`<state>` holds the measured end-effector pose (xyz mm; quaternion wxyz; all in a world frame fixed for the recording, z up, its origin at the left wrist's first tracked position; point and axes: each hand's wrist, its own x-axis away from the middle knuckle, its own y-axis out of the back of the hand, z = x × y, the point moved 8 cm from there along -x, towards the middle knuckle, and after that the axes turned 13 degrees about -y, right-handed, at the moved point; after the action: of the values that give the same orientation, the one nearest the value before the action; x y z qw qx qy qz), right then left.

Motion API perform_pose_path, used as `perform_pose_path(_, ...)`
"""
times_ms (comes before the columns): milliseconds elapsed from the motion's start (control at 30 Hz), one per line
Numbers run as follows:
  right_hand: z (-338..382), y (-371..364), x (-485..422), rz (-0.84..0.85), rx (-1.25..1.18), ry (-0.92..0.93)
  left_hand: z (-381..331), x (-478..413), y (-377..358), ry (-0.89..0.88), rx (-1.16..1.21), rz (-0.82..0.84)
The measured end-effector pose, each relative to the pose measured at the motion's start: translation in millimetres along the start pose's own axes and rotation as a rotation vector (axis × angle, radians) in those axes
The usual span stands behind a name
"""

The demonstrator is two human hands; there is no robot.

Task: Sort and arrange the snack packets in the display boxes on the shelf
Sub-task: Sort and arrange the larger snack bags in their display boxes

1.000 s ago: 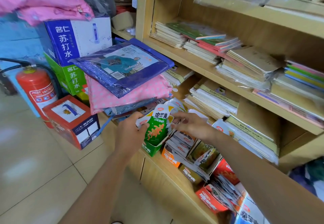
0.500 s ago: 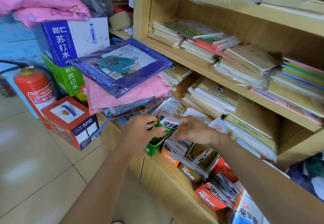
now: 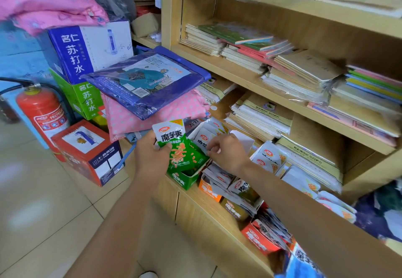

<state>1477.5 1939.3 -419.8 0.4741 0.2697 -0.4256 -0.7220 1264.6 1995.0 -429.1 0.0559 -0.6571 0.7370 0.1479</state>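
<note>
My left hand [image 3: 150, 158] grips a green and white snack packet [image 3: 174, 145] upright over the green display box [image 3: 185, 177] at the left end of the low shelf. My right hand [image 3: 228, 153] hovers just right of it, its fingertips pinching the edge of white packets [image 3: 203, 139] standing in that box. To the right run an orange box [image 3: 208, 189], a brown box [image 3: 233, 209] and a red box [image 3: 258, 238], each stuffed with loose packets. More white packets [image 3: 269, 154] lie behind them.
Stacks of notebooks [image 3: 261, 116] fill the wooden shelves above. A blue plastic bag [image 3: 148, 82] on pink fabric overhangs the shelf's left end. Cartons [image 3: 87, 49], a red box [image 3: 87, 151] and a fire extinguisher [image 3: 41, 112] stand on the tiled floor at the left.
My left hand has lifted the green packet back upright after tilting it down toward the box. My right hand shifted slightly right onto the white packets.
</note>
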Motion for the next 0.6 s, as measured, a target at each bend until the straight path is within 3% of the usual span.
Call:
perform_pose_path(167,2.6,-2.7,-1.3,0.032,0.023,-0.039,-2.3,-1.1,-2.3,0.011,0.012,0.053)
perform_pose_path(400,-1.6,44.5,-2.4,-0.147,-0.288,-0.125,-4.5,1.2,-2.5,0.016,0.052,0.052)
perform_pose_path(600,0.5,73.1,-0.8,-0.173,-0.448,-0.125,-7.2,2.6,-2.7,0.018,0.041,0.07)
